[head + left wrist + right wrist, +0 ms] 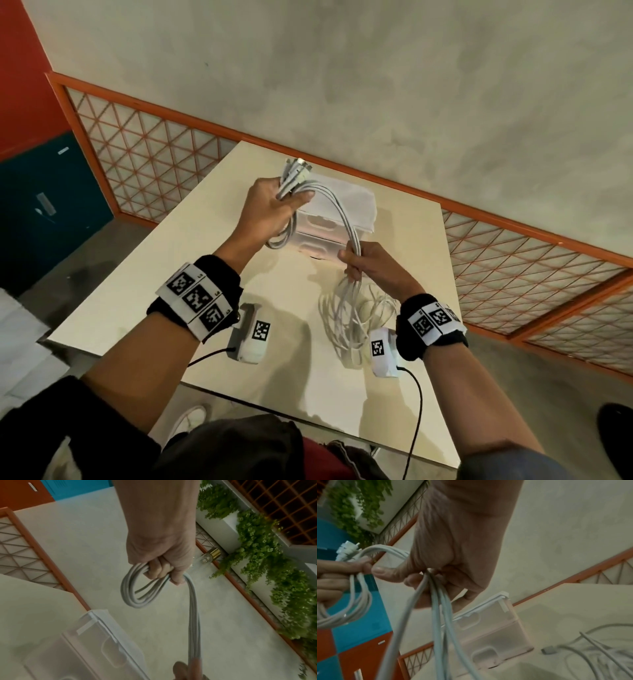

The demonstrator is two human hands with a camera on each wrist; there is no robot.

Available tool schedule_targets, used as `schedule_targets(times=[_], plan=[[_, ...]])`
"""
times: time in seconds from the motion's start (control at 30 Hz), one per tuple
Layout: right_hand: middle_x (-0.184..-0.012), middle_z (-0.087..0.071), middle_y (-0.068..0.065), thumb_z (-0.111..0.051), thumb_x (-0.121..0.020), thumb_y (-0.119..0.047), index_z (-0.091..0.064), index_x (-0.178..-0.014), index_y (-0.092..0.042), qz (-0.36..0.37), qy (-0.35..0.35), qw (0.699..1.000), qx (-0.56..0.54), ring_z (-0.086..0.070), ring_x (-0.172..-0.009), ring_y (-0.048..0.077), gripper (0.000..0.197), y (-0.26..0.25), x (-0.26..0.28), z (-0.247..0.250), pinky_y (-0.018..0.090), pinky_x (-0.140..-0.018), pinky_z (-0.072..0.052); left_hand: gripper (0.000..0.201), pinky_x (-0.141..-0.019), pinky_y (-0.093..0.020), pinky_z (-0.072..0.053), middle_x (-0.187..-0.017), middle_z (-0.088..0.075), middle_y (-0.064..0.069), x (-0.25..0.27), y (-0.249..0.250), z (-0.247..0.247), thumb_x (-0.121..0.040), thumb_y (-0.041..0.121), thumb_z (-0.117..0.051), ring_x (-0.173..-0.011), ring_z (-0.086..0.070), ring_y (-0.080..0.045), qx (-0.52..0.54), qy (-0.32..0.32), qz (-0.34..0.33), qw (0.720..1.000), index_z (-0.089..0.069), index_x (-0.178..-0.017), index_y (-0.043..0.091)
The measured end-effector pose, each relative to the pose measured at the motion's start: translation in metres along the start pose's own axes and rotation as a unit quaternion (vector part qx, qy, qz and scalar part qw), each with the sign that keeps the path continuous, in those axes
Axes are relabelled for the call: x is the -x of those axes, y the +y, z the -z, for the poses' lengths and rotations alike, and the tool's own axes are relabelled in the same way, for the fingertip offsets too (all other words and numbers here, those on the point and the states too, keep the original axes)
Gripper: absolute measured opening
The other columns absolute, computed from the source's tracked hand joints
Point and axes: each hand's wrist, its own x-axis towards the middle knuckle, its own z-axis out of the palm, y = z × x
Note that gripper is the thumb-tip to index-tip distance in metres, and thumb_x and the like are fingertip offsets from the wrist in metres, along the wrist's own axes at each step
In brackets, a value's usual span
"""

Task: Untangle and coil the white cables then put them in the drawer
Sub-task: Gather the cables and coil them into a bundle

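Head view: left hand (270, 209) up at 11 o'clock over the table (404, 342), fingers curled round a bundle of white cables (337, 209), plug ends (298, 168) sticking out the top of the fist & a coiled loop hanging under it. Cables arc over to the right hand (368, 262) at 3 o'clock from the left one, which grips the same strands in a closed fist; the rest drops to a loose tangled heap (352, 315) on the table at 6 o'clock from that hand. Translucent drawer unit (337, 219) sits on the table behind both hands, w/ both drawers pushed in. Wrist cams w/ marker tags strapped on both forearms. Left wrist view: left hand (163, 555) fisted on the cables (135, 595), coil loop hanging at 7 o'clock, straight strands running down to 6 o'clock; drawer unit (89, 649) at 7 o'clock, blurred. Right wrist view: right hand (453, 563) w/ thumb & fingers pinching several strands (436, 615) that fall toward 6 o'clock; left hand (337, 577) at 9 o'clock w/ plugs (347, 551) & coil; drawer unit (496, 631) at 5 o'clock, loose cable heap (594, 653) on the table at 4 o'clock.
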Motion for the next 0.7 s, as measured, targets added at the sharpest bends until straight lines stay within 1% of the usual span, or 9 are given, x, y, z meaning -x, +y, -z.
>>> schedule_targets(times=[0.07,0.17,0.23,0.27,0.33,0.43,0.5,0.6,0.7], plan=[[-0.054,-0.06,-0.001,-0.063,-0.09,-0.016,-0.05,-0.061,-0.015,-0.027,-0.016,0.999,0.03,-0.057,-0.066,0.026,0.032,0.005,0.0,0.004,0.032,-0.071,-0.043,0.018,-0.052,-0.016,-0.036,-0.052,-0.056,0.012,-0.002,-0.003,0.006,-0.081,0.023,-0.072,-0.045,-0.044,0.004,0.025,0.046,0.016,0.998,-0.062,-0.067,0.019],[-0.077,-0.07,0.011,-0.063,-0.09,-0.025,-0.062,-0.065,-0.012,-0.067,-0.046,0.992,0.097,-0.061,-0.081,0.018,0.028,0.015,0.006,0.009,0.023,-0.076,-0.041,0.023,-0.043,-0.018,-0.031,-0.035,-0.046,0.017,-0.007,-0.007,0.017,-0.082,0.025,-0.07,-0.033,-0.036,0.002,0.067,0.125,0.06,0.988,-0.058,-0.063,0.022],[-0.06,-0.066,0.001,-0.06,-0.092,-0.025,-0.061,-0.068,-0.008,-0.09,-0.033,0.99,0.107,-0.064,-0.066,0.011,0.03,0.026,0.012,0.014,0.018,-0.07,-0.044,0.013,-0.044,-0.018,-0.032,-0.04,-0.047,0.016,-0.013,-0.007,0.028,-0.084,0.025,-0.069,-0.034,-0.037,0.003,0.094,0.188,0.09,0.974,-0.064,-0.074,0.018],[-0.05,-0.056,-0.003,-0.06,-0.093,-0.024,-0.055,-0.065,-0.011,-0.097,-0.004,0.991,0.097,-0.058,-0.053,0.012,0.031,0.032,0.013,0.016,0.022,-0.062,-0.044,0.012,-0.049,-0.019,-0.036,-0.051,-0.052,0.014,-0.017,-0.007,0.033,-0.084,0.024,-0.068,-0.04,-0.043,0.003,0.091,0.213,0.098,0.968,-0.068,-0.084,0.012],[-0.048,-0.038,-0.004,-0.063,-0.091,-0.029,-0.045,-0.061,-0.018,-0.093,0.07,0.987,0.112,-0.038,-0.042,0.011,0.036,0.045,0.011,0.022,0.026,-0.049,-0.034,0.02,-0.063,-0.021,-0.042,-0.075,-0.063,0.001,-0.021,-0.016,0.041,-0.083,0.022,-0.07,-0.065,-0.057,-0.008,0.043,0.226,0.11,0.967,-0.069,-0.093,0.004],[-0.055,-0.037,-0.002,-0.065,-0.087,-0.04,-0.049,-0.066,-0.014,-0.087,0.115,0.97,0.196,-0.035,-0.049,0.01,0.037,0.041,0.006,0.025,0.019,-0.048,-0.029,0.033,-0.07,-0.032,-0.049,-0.092,-0.07,-0.009,-0.021,-0.037,0.043,-0.073,0.024,-0.078,-0.079,-0.063,-0.02,-0.06,0.187,0.162,0.967,-0.067,-0.091,-0.001],[-0.056,-0.045,-0.002,-0.057,-0.088,-0.053,-0.052,-0.064,-0.012,-0.073,0.125,0.958,0.249,-0.042,-0.052,0.012,0.048,0.03,0.005,0.025,0.025,-0.055,-0.032,0.037,-0.068,-0.033,-0.048,-0.086,-0.065,-0.009,-0.015,-0.042,0.035,-0.069,0.023,-0.082,-0.075,-0.058,-0.021,-0.123,0.159,0.182,0.963,-0.063,-0.09,-0.002],[-0.048,-0.044,-0.004,-0.032,-0.096,-0.059,-0.057,-0.058,-0.003,-0.07,0.103,0.955,0.27,-0.045,-0.051,0.014,0.071,0.008,0.001,0.024,0.028,-0.061,-0.035,0.032,-0.054,-0.024,-0.038,-0.067,-0.051,-0.003,-0.005,-0.034,0.018,-0.073,0.022,-0.08,-0.057,-0.045,-0.015,-0.134,0.118,0.123,0.976,-0.053,-0.078,0.006],[-0.046,-0.04,-0.002,-0.033,-0.101,-0.046,-0.057,-0.052,-0.007,-0.034,0.035,0.939,0.342,-0.044,-0.047,0.011,0.067,-0.01,-0.003,0.019,0.028,-0.063,-0.037,0.028,-0.042,-0.017,-0.03,-0.06,-0.052,0.0,0.004,-0.023,0.002,-0.076,0.027,-0.077,-0.043,-0.037,-0.007,-0.047,-0.043,0.092,0.994,-0.065,-0.083,0.003]])
